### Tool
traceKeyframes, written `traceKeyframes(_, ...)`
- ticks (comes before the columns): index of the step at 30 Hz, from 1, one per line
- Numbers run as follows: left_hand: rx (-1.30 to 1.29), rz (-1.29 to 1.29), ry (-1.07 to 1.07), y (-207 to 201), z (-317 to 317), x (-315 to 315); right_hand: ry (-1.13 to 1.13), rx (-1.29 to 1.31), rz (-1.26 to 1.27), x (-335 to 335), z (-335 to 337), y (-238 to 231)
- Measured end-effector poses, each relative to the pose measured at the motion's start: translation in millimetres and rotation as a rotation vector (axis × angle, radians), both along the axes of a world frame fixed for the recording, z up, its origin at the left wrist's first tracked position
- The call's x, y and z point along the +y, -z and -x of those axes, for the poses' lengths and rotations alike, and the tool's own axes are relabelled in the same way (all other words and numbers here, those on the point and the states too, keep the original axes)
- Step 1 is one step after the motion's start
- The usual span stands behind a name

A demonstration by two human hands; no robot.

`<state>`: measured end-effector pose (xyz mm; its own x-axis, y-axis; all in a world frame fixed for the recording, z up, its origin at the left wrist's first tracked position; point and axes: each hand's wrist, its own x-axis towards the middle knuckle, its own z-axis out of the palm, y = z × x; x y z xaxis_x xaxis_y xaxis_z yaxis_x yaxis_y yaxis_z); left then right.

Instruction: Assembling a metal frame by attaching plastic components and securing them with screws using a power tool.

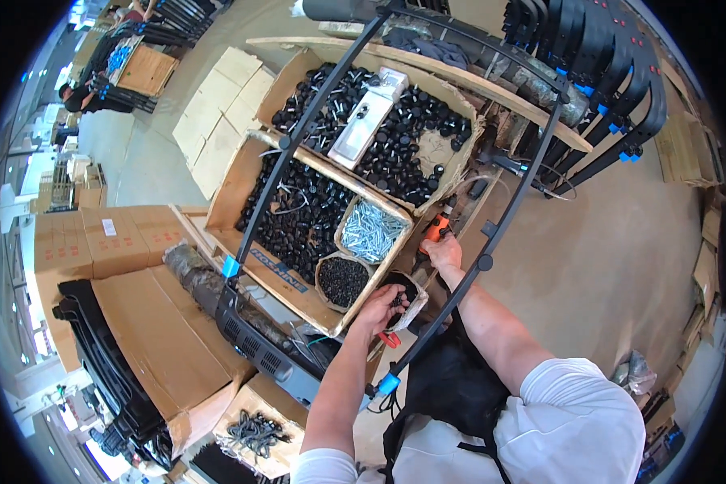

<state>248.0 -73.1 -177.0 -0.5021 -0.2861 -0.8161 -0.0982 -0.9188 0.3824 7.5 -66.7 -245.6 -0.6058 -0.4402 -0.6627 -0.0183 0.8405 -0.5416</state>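
Observation:
My left hand [377, 310] reaches into a small round tub [416, 303] of little black parts, fingers curled together at its mouth. Whatever they pinch is too small to make out. My right hand [445, 256] is wrapped around an orange and black power screwdriver [437, 226], beside the right edge of the parts boxes. Over the boxes and past both arms runs a black tubular frame [508, 214] with blue pieces at its corners. Red-handled pliers [390, 340], partly hidden, lie just below the left hand.
Open cardboard boxes hold black knobs [298, 218], silver screws [371, 230] and small black screws [343, 281]. A white tray [363, 129] lies on the far knobs. Stacked black frames [613, 73] stand far right; a carton [161, 323] stands left. Another person [77, 98] is at far left.

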Motion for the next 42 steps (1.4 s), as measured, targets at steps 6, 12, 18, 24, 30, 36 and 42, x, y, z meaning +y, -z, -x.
traceKeyframes(6, 0.179, -0.059, -0.086, -20, -1, 0, 0.24, -1.051, 0.227, 13, 69, -24)
traceKeyframes(12, 0.319, -0.065, -0.116, -29, -14, 7, 0.135, -1.146, 0.339, 103, 83, -94)
traceKeyframes(18, 0.329, -0.032, -0.199, -41, -22, 8, 0.177, -0.939, 0.363, 190, 77, -177)
traceKeyframes(24, 0.377, 0.013, -0.341, -81, -14, 18, -0.252, -0.493, 0.862, 188, 84, -309)
traceKeyframes(30, 0.445, 0.149, -0.543, -121, -7, 28, -0.676, -0.177, 0.912, 115, 64, -356)
traceKeyframes(36, 0.466, 0.144, -0.847, -153, -12, 48, -0.689, -0.477, 1.131, 66, 3, -334)
traceKeyframes(42, 0.487, 0.108, -1.254, -157, -31, 97, -0.94, -0.65, 1.064, 38, -55, -323)
